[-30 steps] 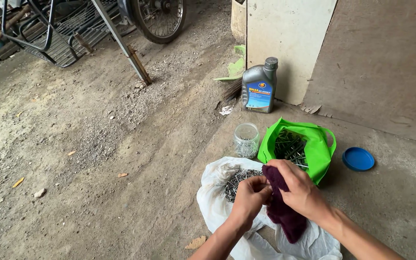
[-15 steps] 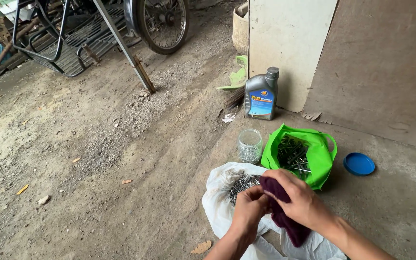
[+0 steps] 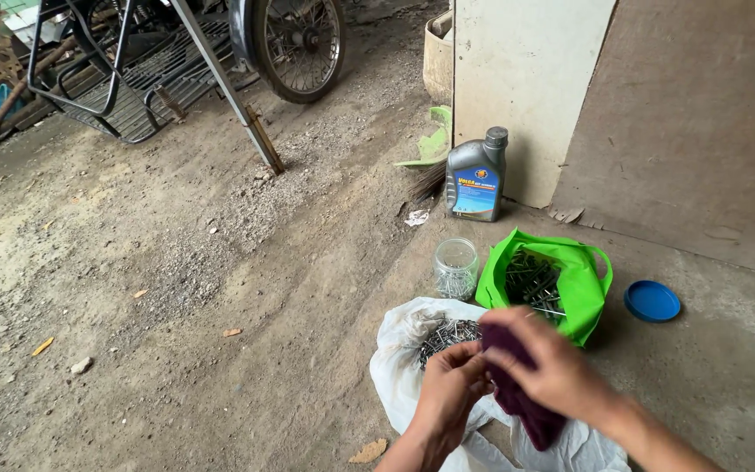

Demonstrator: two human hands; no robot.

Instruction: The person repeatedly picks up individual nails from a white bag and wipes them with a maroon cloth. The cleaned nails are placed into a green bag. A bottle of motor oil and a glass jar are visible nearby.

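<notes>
My right hand (image 3: 552,367) grips a dark purple cloth (image 3: 526,413) that hangs down below the palm. My left hand (image 3: 449,385) has its fingers pinched against the cloth's upper edge, on something too small to make out. Both hands hover over a white plastic bag (image 3: 404,354) spread on the ground, with a heap of metal nails (image 3: 449,333) in it. Just beyond stands a green bag (image 3: 583,284) with more nails inside, and a small clear jar (image 3: 456,268) of nails to its left.
A grey oil bottle (image 3: 476,179) stands against a pale wall panel (image 3: 526,79). A blue lid (image 3: 652,301) lies on the concrete at the right. A motorcycle wheel (image 3: 294,39) and a metal frame (image 3: 115,79) stand at the back left over dirt ground.
The view has shifted slightly, so everything sits a little lower in the frame. My right hand has moved a little over the cloth and now looks blurred; both hands stay together above the white bag.
</notes>
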